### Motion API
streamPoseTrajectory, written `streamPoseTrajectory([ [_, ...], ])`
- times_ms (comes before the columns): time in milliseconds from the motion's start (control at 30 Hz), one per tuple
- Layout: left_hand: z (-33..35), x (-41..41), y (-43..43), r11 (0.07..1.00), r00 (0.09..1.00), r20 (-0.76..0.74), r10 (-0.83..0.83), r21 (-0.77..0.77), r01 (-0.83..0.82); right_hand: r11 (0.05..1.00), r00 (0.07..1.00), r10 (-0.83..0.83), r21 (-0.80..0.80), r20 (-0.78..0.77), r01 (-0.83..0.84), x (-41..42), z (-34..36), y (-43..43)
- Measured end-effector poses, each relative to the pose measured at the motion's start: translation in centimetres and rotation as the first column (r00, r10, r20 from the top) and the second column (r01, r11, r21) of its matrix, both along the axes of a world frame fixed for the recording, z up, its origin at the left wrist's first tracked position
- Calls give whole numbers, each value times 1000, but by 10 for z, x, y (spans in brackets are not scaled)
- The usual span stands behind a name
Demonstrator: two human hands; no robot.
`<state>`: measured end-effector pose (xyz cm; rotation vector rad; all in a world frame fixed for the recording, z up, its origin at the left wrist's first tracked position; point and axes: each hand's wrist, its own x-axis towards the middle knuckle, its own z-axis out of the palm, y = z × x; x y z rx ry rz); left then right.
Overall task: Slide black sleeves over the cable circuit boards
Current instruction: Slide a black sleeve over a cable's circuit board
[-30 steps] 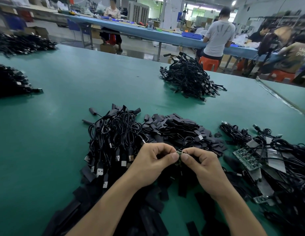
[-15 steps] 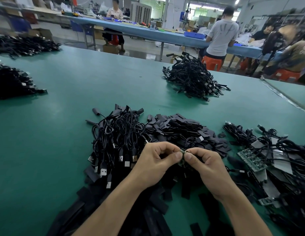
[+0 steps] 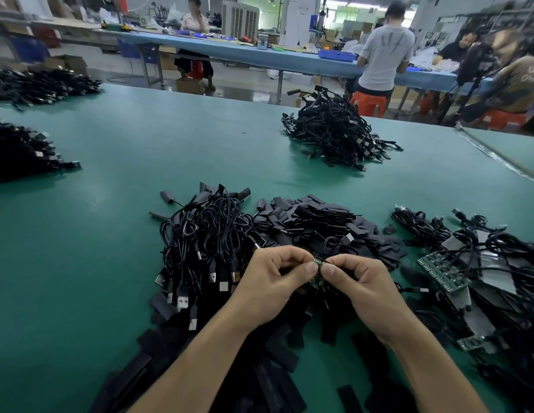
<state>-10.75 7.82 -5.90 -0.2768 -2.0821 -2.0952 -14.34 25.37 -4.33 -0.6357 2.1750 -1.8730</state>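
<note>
Between the two thumbs, in the head view, a small circuit board (image 3: 317, 262) is pinched by the left hand (image 3: 268, 284) and the right hand (image 3: 364, 289), fingers curled, probably to steady it for sleeving. Loose black sleeves (image 3: 313, 214) lie just beyond the knuckles, within easy reach.

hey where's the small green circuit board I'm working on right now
Head view, lower centre: the small circuit board is pinched between the left hand and right hand, over the black sleeves pile, right of the USB cable bundle.
</note>
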Motion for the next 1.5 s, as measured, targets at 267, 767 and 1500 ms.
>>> streamPoseTrajectory([
  [267,0,1,-1,999,1000,9,28,18,-28,989,997,-72,-126,18,74,2,-3,2],
  [767,1,1,2,995,997,31,67,66,-69,844,649,-282,139,-707,518,21,0,-20],
  [1500,6,7,1,995,1000,-5,-17,97,17,964,906,-262,-43,-334,263,18,0,-17],
])
